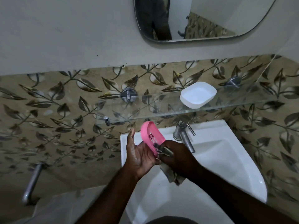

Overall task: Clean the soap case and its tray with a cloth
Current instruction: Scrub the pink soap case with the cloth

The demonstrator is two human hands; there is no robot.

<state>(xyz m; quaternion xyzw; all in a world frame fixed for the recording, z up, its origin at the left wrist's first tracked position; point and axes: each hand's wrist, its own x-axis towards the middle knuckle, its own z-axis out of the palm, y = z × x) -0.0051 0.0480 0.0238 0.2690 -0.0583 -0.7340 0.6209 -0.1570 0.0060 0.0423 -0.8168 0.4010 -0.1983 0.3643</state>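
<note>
My left hand (139, 156) holds a pink slotted soap tray (151, 135) tilted on edge over the left rim of the sink. Pressed against the tray's lower end is a grey cloth (172, 174), bunched in my right hand (178, 156), with its loose end hanging below the wrist. The white soap case (198, 94) lies empty and open side up on the glass shelf (129, 113), apart from both hands.
A white sink (226, 159) lies under my hands, with a steel tap (183, 135) at its back just right of the tray. The glass shelf juts out above the tap. A mirror (202, 18) hangs higher up. A metal bar (32, 183) sticks out at the lower left.
</note>
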